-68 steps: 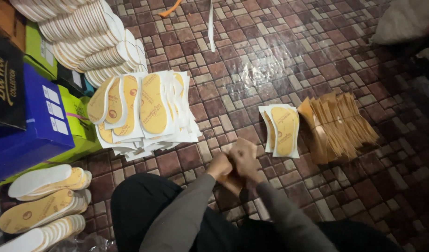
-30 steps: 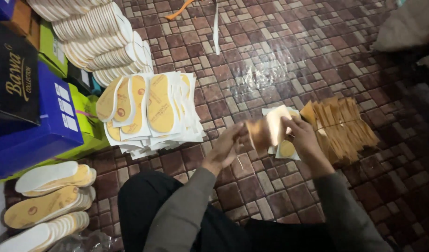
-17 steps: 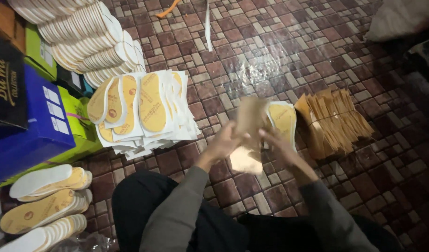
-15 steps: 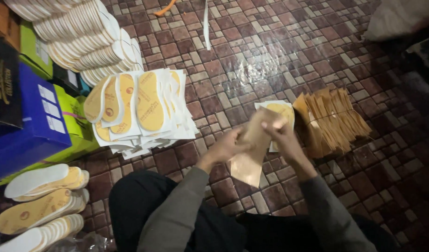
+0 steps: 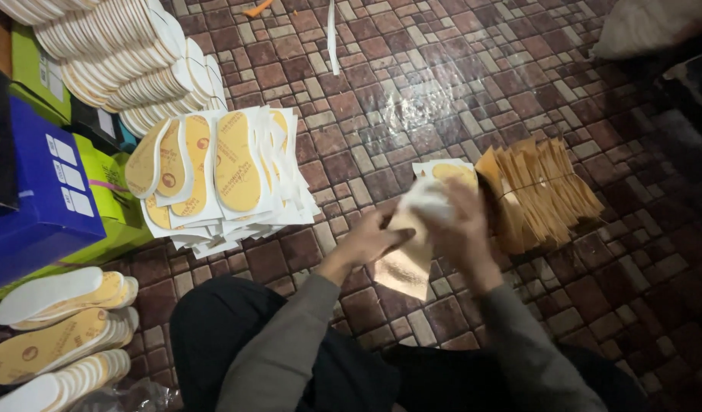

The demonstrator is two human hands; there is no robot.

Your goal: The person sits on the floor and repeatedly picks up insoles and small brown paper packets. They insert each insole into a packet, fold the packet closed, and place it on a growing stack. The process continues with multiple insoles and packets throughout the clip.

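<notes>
1. Brown and tan brick-patterned floor (image 5: 412,84) carried everything, with the person seated on it and both hands meeting in front of the knees.
2. Between the hands lay a glossy tan sheet (image 5: 406,263), its long axis running from near the knees up and away toward a white-backed insole piece (image 5: 427,200) held at its far end.
3. The left hand (image 5: 370,243) pressed on the sheet's left edge, fingers extended and flat rather than curled.
4. The right hand (image 5: 462,229) covered the far end, fingers clenched over sheet and white piece together; it was the hand nearer the stack of tan sheets (image 5: 545,187) just to the right.
5. Behind the hands a yellow insole on white backing (image 5: 452,172) lay on the floor, partly hidden by them.
6. Motion blur smeared the right hand, so exactly how the white piece met the sheet could not be made out.
7. To the left sat a fanned pile of yellow insoles on white cards (image 5: 221,175), well apart from both hands.
</notes>
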